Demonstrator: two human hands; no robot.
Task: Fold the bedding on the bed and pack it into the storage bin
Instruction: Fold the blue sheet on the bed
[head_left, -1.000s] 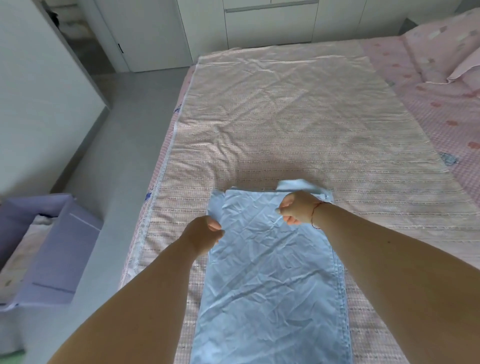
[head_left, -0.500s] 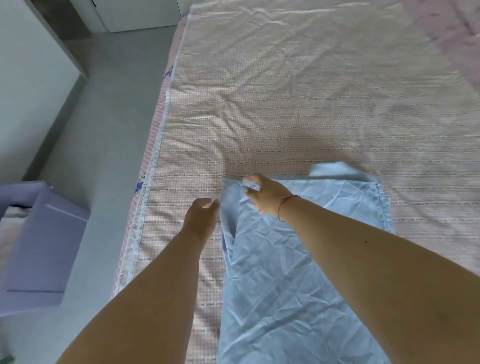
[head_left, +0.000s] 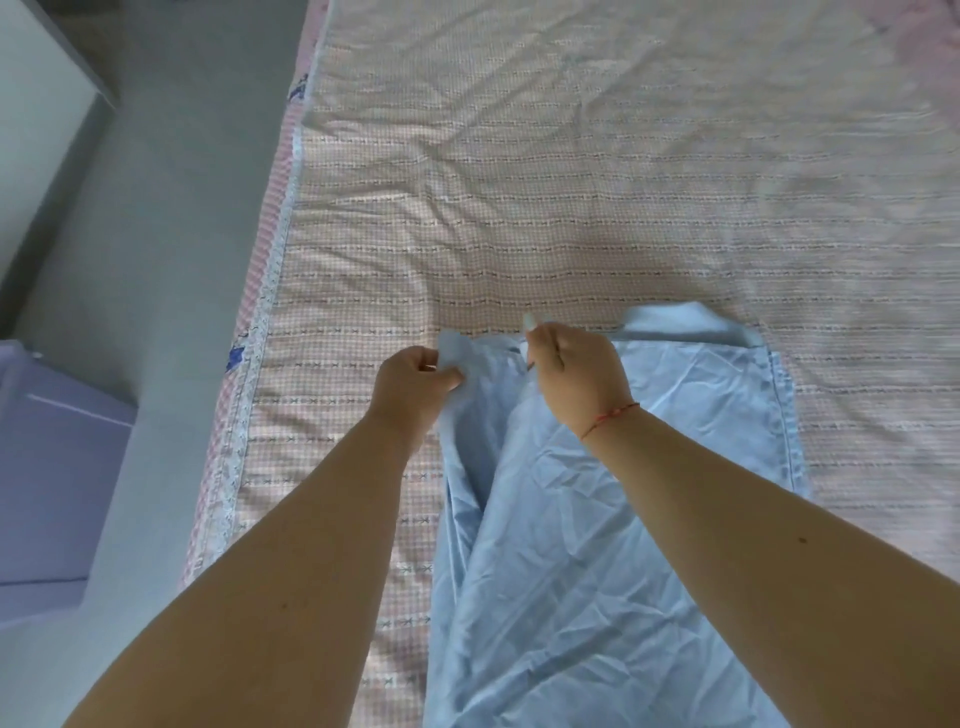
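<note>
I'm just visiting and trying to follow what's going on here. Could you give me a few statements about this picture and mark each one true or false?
1. Both hands pinch the far end of the blue sheet. True: the left hand and the right hand each have a grip on it.
2. The blue sheet lies on the floor. False: it lies on the bed, on a pink checked cover.
3. A red string is tied round the right wrist. True.
4. The purple storage bin stands on the bed. False: it stands on the grey floor, to the left of the bed.
5. The blue sheet is smooth and flat. False: it is creased and bunched between the hands.
</note>
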